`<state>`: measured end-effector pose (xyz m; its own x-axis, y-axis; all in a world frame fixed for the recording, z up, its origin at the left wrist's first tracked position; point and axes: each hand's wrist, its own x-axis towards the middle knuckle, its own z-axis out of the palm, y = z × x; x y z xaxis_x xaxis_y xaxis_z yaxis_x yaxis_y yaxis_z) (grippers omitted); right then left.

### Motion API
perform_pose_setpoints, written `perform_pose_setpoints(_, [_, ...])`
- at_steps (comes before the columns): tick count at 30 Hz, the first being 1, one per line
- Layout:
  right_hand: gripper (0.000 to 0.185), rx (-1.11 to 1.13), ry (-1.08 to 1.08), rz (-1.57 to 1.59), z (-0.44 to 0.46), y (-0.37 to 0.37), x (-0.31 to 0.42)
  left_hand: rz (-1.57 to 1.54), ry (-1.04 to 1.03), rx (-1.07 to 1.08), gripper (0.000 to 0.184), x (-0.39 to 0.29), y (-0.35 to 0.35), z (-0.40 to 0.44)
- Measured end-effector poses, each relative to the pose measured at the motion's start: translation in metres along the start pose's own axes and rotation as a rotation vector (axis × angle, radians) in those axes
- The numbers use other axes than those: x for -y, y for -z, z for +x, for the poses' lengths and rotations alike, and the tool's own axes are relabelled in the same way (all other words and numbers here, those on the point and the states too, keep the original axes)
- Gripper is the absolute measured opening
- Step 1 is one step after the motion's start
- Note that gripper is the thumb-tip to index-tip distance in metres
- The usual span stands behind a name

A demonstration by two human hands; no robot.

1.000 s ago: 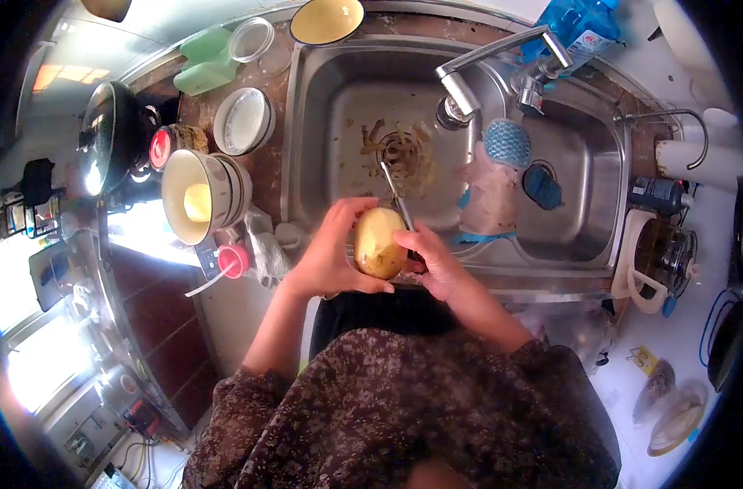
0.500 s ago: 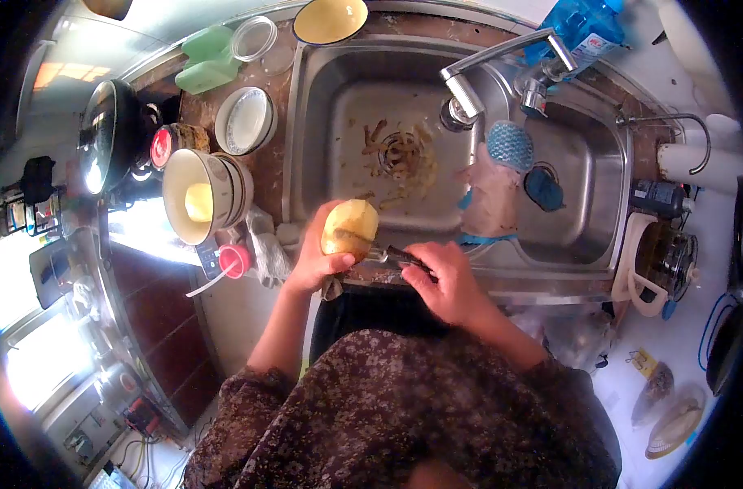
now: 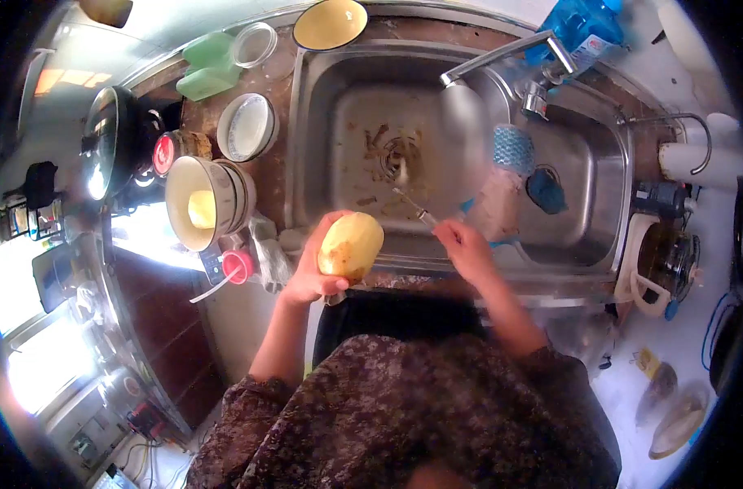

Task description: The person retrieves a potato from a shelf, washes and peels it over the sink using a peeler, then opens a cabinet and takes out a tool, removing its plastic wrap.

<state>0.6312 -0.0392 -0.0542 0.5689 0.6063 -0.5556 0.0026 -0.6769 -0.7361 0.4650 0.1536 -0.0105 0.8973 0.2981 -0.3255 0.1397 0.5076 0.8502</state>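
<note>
The pale yellow, mostly peeled potato (image 3: 351, 246) is in the person's left hand (image 3: 309, 275), over the near edge of the double-basin stainless steel sink (image 3: 347, 106), which serves as the landmark. The left hand is wrapped around the potato's outer side, its thumb near the lower end; brownish patches mark that end. The potato is probably firm and fairly heavy for its size, its bare flesh wet and slippery, so a broad hold around its thick middle, fingers clear of the worked side, would be surest. The right hand (image 3: 469, 251) is closed, pinching the handle of a slim metal peeler (image 3: 425, 217), whose tip points into the sink's larger basin, apart from the potato.

Brown and pale peelings (image 3: 400, 155) lie around that basin's drain. Over the sink's divider hangs a pinkish-brown cloth-like item (image 3: 498, 204), beside a textured blue piece (image 3: 514, 148). Left of the sink stand nested cream bowls (image 3: 189, 191) with a yellow chunk (image 3: 202, 209) inside. Beyond the far rim are a yellow dark-rimmed bowl (image 3: 330, 24) and a translucent blue bottle (image 3: 587, 33).
</note>
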Motion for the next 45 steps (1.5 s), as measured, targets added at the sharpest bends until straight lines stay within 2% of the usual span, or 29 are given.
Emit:
perform_pose_setpoints(1, [0.030,0.004,0.006,-0.002,0.000,0.000,0.003,0.014,0.001,-0.014,0.091,0.000,0.002,0.001])
perform_pose_setpoints(3, [0.028,0.018,0.141,0.232,-0.012,-0.001,0.016,0.028,0.007,-0.024,0.091,-0.001,0.002,-0.001])
perform_pose_setpoints(8, [0.027,0.173,0.095,0.353,-0.036,0.002,0.051,-0.034,0.044,-0.012,0.093,-0.002,0.001,0.001])
perform_pose_setpoints(10, [0.025,0.132,0.201,0.270,-0.041,0.003,0.058,-0.011,0.058,-0.011,0.092,-0.006,0.000,0.002])
perform_pose_setpoints(11, [0.024,0.107,0.338,0.175,-0.042,0.007,0.065,0.012,0.075,-0.010,0.090,-0.008,-0.001,0.003])
perform_pose_setpoints(12, [0.024,0.113,0.341,0.172,-0.043,0.008,0.065,0.009,0.071,-0.015,0.090,-0.010,-0.002,0.004])
perform_pose_setpoints(14, [0.026,-0.058,0.620,-0.123,-0.046,0.008,0.064,0.102,0.077,-0.021,0.087,-0.013,-0.004,0.005])
perform_pose_setpoints(15, [0.026,-0.055,0.620,-0.125,-0.047,0.011,0.066,0.134,0.055,-0.016,0.085,-0.011,-0.002,0.006])
perform_pose_setpoints(17, [0.027,-0.045,0.705,-0.347,-0.050,0.015,0.069,0.183,0.046,-0.008,0.085,-0.009,0.001,0.007])
perform_pose_setpoints(22, [0.026,-0.123,0.693,-0.373,-0.046,0.013,0.065,0.156,0.105,0.033,0.083,-0.009,0.000,0.007])
perform_pose_setpoints(30, [0.025,-0.185,0.603,-0.356,-0.034,0.003,0.058,0.294,0.125,0.007,0.079,-0.007,0.011,0.010])
perform_pose_setpoints(32, [0.024,-0.277,0.430,-0.263,-0.025,-0.003,0.041,0.282,0.088,0.047,0.079,-0.008,0.013,0.007])
perform_pose_setpoints(34, [0.028,-0.260,0.077,-0.081,-0.009,0.008,0.018,0.272,0.051,0.088,0.080,-0.009,0.014,0.007])
perform_pose_setpoints(36, [0.029,-0.166,0.058,-0.071,-0.010,0.014,0.015,0.317,0.057,0.013,0.080,-0.010,0.013,0.005])
perform_pose_setpoints(39, [0.029,-0.089,0.135,-0.007,-0.019,0.010,0.029,0.402,0.032,-0.040,0.082,-0.005,0.014,0.008])
perform_pose_setpoints(41, [0.027,-0.043,0.304,-0.038,-0.030,0.008,0.046,0.413,0.022,-0.042,0.082,-0.004,0.013,0.009])
perform_pose_setpoints(42, [0.027,-0.040,0.302,-0.037,-0.034,0.008,0.051,0.427,0.013,-0.045,0.083,-0.005,0.013,0.009])
perform_pose_setpoints(44, [0.025,-0.023,0.593,-0.157,-0.038,0.008,0.058,0.433,0.025,-0.047,0.082,-0.007,0.013,0.008])
perform_pose_setpoints(45, [0.025,-0.023,0.663,-0.223,-0.039,0.008,0.060,0.436,0.035,-0.045,0.082,-0.008,0.012,0.009])
